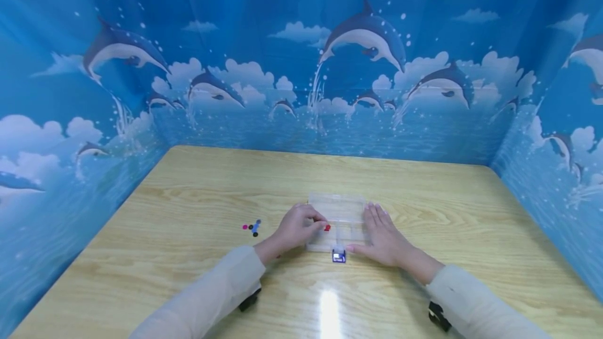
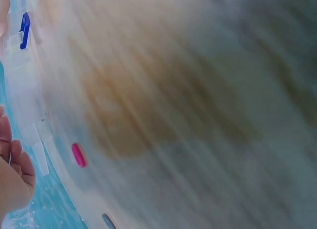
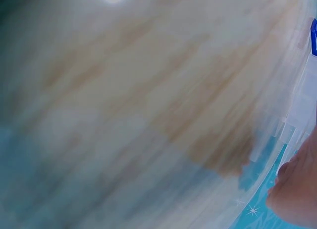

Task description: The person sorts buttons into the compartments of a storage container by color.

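Observation:
A clear plastic box with compartments lies on the wooden table, its transparent lid folded back on the far side. Over its left compartment, my left hand pinches a small red piece between thumb and fingertips. My right hand lies along the box's right side, fingers straight and thumb toward the front edge. A blue latch sticks out at the box's front. In the left wrist view the left hand shows with curled fingers; the red piece is hidden there.
Left of the box, several small pieces lie together on the table, among them a pink one, a black one and a blue one. A dolphin-print curtain hangs behind the table and at both sides.

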Demonstrator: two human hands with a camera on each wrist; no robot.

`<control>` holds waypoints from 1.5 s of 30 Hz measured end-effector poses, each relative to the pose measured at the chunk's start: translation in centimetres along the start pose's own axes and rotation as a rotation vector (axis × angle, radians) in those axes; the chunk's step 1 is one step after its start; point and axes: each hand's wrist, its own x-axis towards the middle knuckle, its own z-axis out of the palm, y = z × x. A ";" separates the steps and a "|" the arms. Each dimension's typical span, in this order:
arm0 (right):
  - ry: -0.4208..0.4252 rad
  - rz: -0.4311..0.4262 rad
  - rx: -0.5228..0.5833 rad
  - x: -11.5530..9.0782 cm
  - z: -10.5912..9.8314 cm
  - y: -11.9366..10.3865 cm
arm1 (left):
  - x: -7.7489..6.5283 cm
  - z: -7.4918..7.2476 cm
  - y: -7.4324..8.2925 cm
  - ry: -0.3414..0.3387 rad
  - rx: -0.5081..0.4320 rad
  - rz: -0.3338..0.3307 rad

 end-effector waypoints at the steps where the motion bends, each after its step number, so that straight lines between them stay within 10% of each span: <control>1: 0.001 -0.001 -0.002 0.0 0.0 0.0 | -0.1 -0.1 -0.1 0.001 -0.001 0.008; 45: 0.001 -0.002 0.007 -0.1 0.0 0.0 | -3.9 -4.1 -3.9 0.005 -0.037 0.075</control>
